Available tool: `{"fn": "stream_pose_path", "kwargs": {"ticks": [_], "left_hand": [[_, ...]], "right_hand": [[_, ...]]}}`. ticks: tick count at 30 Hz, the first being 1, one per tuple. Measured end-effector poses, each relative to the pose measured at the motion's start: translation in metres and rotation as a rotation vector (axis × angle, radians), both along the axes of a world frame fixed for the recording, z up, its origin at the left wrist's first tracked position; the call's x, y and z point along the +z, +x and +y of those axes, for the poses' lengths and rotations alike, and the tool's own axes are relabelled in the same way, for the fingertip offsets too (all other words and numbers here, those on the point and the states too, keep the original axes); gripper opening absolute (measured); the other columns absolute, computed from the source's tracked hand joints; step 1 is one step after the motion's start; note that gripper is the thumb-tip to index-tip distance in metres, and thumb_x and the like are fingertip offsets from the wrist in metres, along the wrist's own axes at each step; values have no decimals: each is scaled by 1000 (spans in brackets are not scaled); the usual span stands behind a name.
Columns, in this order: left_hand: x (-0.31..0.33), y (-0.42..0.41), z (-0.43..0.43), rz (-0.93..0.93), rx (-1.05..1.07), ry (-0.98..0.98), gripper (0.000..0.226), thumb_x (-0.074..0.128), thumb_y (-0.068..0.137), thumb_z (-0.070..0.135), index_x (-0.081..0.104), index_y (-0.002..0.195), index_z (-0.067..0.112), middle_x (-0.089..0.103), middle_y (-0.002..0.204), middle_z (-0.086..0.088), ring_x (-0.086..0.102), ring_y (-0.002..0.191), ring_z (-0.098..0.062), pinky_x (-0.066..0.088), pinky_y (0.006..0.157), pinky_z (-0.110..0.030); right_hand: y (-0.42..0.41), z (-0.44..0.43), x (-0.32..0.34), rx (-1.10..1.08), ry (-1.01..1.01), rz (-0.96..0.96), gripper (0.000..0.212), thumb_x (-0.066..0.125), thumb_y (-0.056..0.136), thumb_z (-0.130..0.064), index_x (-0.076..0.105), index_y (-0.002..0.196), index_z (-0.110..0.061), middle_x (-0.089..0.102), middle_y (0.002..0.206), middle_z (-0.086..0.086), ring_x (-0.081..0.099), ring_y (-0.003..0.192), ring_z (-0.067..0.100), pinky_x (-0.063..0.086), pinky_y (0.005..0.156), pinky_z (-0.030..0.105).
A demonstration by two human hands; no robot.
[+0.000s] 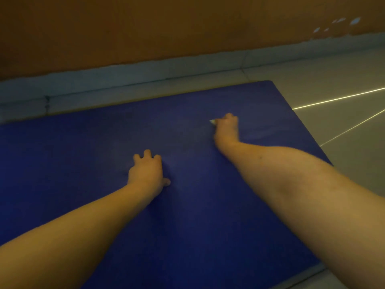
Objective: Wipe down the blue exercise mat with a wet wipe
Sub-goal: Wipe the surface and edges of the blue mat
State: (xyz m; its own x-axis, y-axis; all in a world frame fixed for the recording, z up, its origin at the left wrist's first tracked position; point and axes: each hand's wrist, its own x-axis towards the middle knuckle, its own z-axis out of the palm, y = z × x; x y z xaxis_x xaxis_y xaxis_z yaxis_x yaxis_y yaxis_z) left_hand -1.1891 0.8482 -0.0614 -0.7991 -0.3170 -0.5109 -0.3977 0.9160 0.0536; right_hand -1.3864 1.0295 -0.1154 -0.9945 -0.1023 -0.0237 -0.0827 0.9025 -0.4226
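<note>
The blue exercise mat (83,163) lies flat on the floor and fills most of the view. My right hand (227,130) presses down on the mat's far right part, fingers curled over a wet wipe (212,122); only a small white corner of the wipe shows at the hand's left side. My left hand (148,172) rests on the mat nearer to me, fingers spread and bent, holding nothing. Both forearms reach out across the mat.
An orange wall (145,28) with a grey skirting board (125,80) runs just behind the mat's far edge. Pale floor tiles (343,80) lie to the right of the mat, with bright streaks of light across them.
</note>
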Motion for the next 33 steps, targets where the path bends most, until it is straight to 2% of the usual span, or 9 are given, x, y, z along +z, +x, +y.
{"fn": "stream_pose_path", "kwargs": {"ticks": [3, 6, 9, 12, 14, 17, 22, 25, 33], "left_hand": [[0, 1, -4, -17, -55, -15, 76, 70, 86, 57, 40, 143, 16, 26, 150, -7, 26, 139, -38, 54, 90, -44], [3, 2, -10, -62, -107, 4, 71, 59, 93, 57, 36, 147, 18, 23, 153, -6, 24, 141, -36, 50, 95, -44], [11, -1, -32, -97, -184, 93, 57, 52, 99, 46, 38, 150, 23, 26, 154, -2, 27, 138, -31, 44, 105, -46], [24, -1, -58, -138, -348, 132, 52, 53, 101, 35, 42, 151, 27, 29, 158, 1, 35, 136, -27, 37, 111, -40], [33, 3, -72, -186, -400, 118, 55, 55, 100, 34, 40, 152, 27, 28, 159, 4, 35, 139, -23, 36, 112, -37], [41, 14, -90, -211, -397, 99, 55, 54, 101, 38, 37, 153, 28, 25, 160, 6, 32, 142, -20, 37, 112, -36], [36, 41, -104, -192, -387, 103, 53, 53, 102, 37, 38, 152, 30, 24, 159, 10, 30, 143, -15, 40, 111, -34], [34, 56, -105, -156, -376, 86, 52, 51, 102, 33, 38, 152, 27, 22, 159, 10, 30, 142, -16, 41, 108, -33], [22, 83, -122, -81, -171, 15, 44, 48, 99, 31, 48, 142, 24, 38, 145, 4, 50, 120, -21, 52, 91, -39]], "right_hand": [[-15, 8, 6, -181, 137, -104, 33, 50, 100, -12, 61, 131, -7, 43, 141, 17, 41, 132, 37, 37, 110, 41], [14, -42, 14, -85, 44, -138, 35, 54, 95, -12, 58, 129, -7, 46, 137, 19, 45, 129, 37, 39, 99, 34], [74, -120, 15, 183, -89, -148, 26, 64, 94, -10, 57, 117, -1, 52, 128, 18, 56, 111, 33, 45, 79, 35], [112, -152, 13, 659, -103, -168, 25, 59, 95, -7, 63, 120, -4, 50, 125, 18, 48, 111, 32, 43, 90, 39], [96, -139, 6, 723, -62, -113, 22, 58, 97, -13, 66, 117, -9, 50, 119, 12, 47, 106, 28, 41, 93, 39], [57, -85, 10, 487, -21, -4, 28, 59, 99, -32, 64, 116, -10, 48, 113, 7, 52, 105, 29, 42, 85, 35], [8, 14, 14, -50, 159, -16, 33, 48, 103, -17, 54, 132, -1, 44, 136, 18, 45, 125, 40, 42, 99, 44], [18, 1, 10, -102, 147, -37, 37, 52, 101, -7, 58, 137, -9, 39, 140, 15, 37, 128, 35, 41, 102, 37], [173, -146, 0, 612, -210, -73, 30, 61, 92, 1, 70, 119, -7, 52, 119, 19, 46, 109, 30, 41, 101, 38]]}}
